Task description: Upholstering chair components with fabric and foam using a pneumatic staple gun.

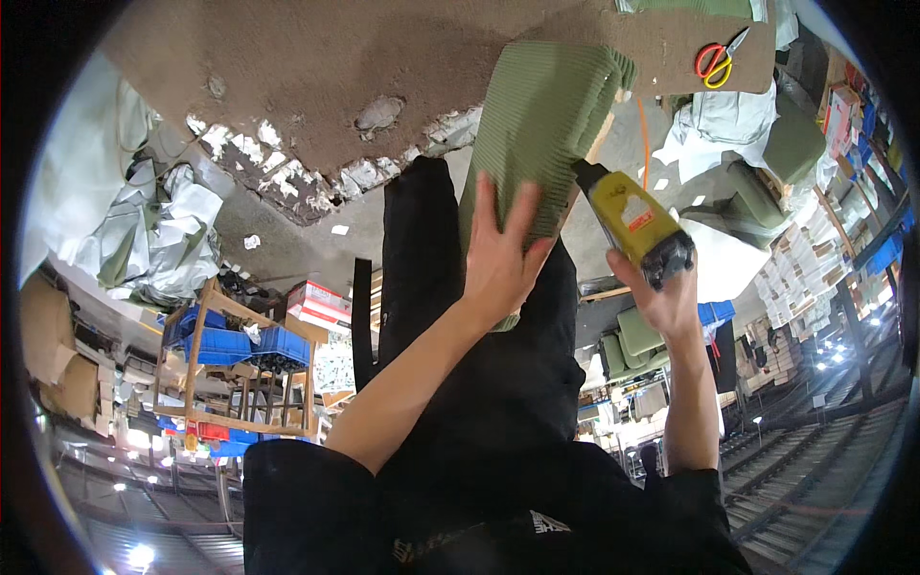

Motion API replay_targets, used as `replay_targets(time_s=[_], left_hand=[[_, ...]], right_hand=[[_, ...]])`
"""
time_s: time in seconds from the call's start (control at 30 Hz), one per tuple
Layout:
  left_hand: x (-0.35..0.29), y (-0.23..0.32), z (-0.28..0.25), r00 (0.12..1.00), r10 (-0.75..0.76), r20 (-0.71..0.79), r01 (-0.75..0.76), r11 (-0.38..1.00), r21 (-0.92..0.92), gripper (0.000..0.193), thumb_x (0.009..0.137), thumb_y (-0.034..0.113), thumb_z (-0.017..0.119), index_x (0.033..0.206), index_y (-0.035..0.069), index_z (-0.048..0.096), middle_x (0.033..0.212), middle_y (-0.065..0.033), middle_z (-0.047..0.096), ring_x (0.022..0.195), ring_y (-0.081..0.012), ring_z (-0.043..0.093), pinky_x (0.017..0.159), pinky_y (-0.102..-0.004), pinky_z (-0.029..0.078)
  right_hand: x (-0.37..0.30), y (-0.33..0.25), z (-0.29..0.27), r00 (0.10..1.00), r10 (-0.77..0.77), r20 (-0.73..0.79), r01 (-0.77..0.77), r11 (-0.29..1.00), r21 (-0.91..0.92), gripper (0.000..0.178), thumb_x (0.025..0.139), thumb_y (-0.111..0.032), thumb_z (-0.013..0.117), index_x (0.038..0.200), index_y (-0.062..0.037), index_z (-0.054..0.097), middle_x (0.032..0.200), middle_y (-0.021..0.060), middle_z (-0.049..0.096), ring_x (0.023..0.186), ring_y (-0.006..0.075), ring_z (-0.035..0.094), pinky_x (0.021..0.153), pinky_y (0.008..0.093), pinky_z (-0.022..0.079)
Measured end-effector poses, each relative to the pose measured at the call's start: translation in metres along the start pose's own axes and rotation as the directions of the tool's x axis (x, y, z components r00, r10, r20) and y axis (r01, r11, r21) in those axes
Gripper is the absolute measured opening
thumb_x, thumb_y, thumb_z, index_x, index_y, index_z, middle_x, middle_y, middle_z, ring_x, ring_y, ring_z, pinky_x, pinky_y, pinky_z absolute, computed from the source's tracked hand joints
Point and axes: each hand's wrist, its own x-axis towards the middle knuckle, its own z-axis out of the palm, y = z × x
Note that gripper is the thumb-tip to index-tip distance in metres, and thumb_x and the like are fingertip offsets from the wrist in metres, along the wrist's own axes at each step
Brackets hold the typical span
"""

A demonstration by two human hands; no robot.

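A green ribbed upholstered piece point(548, 105), like a padded cushion with a pale wooden edge along its right side, slants between my legs and the brown-covered table point(335, 57). My left hand point(503, 264) lies on its fabric with the fingers spread and stretched out. Wrapped round a yellow-green staple gun point(628, 216) with a black nose is my right hand point(666, 297). The tool's nose points at the piece's right edge; whether they touch, I cannot tell. Part of the grip is hidden by the tool's body.
Scissors with red and yellow handles point(714, 69) rest on the table's far right. An orange hose point(644, 144) hangs beyond the staple gun. The table's near edge is torn, with white stuffing showing. Left stands a wooden rack with blue bins point(216, 345); right lie green cushions point(752, 192).
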Motion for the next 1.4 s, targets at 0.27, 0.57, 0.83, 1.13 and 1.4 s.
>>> replay_targets(time_s=[0.27,0.57,0.83,1.13,1.4], left_hand=[[-0.011,-0.011,-0.004,0.985,-0.146,0.094,0.147,0.989,0.0,0.093,0.082,0.025,0.073,0.155,0.01,0.017,0.156,-0.0296,0.015,0.142,-0.0455,0.024,0.114,-0.0506,0.027],[-0.03,-0.028,-0.002,0.981,-0.151,0.124,0.158,0.986,-0.048,0.095,0.08,0.032,0.075,0.155,0.013,0.019,0.157,-0.0251,0.015,0.144,-0.0434,0.022,0.114,-0.0583,0.022],[-0.08,-0.019,-0.007,0.776,-0.601,0.194,0.518,0.43,-0.739,0.065,0.103,0.043,0.036,0.154,0.007,0.019,0.154,-0.0138,0.028,0.141,-0.0277,0.031,0.115,-0.0394,0.027],[-0.065,0.047,0.009,0.795,-0.586,0.159,0.355,0.236,-0.905,0.064,0.106,0.043,0.031,0.154,0.002,0.019,0.159,-0.0127,0.013,0.146,-0.0251,0.016,0.118,-0.0391,0.018],[-0.064,0.088,0.032,0.885,-0.455,0.098,0.382,0.59,-0.711,0.065,0.106,0.034,0.031,0.154,-0.001,0.005,0.16,-0.0202,-0.011,0.148,-0.0341,-0.007,0.118,-0.0425,0.003]], right_hand=[[-0.027,0.002,0.013,0.993,0.013,0.115,-0.025,0.994,0.104,0.032,0.072,-0.013,0.076,0.096,0.006,0.064,0.077,0.0169,0.068,0.065,0.0247,0.068,0.063,0.0329,0.053],[-0.053,0.007,0.026,0.975,-0.021,0.222,0.004,0.997,0.075,0.039,0.071,-0.017,0.073,0.1,0.0066,0.063,0.08,0.0209,0.065,0.069,0.0346,0.069,0.06,0.0339,0.051],[-0.072,0.01,0.042,0.949,0.307,0.077,-0.315,0.892,0.325,0.035,0.082,-0.012,0.071,0.112,0.0005,0.058,0.091,0.0114,0.064,0.079,0.0192,0.064,0.073,0.032,0.051],[-0.023,-0.017,0.069,0.916,0.391,-0.092,-0.354,0.894,0.274,0.035,0.081,-0.022,0.078,0.098,-0.0023,0.055,0.084,0.002,0.053,0.075,0.0116,0.047,0.067,0.027,0.041],[-0.04,-0.036,0.043,0.883,0.397,-0.249,-0.403,0.915,0.031,0.036,0.076,-0.026,0.081,0.085,0.0004,0.058,0.083,0.0077,0.049,0.076,0.02,0.051,0.07,0.0335,0.043]])
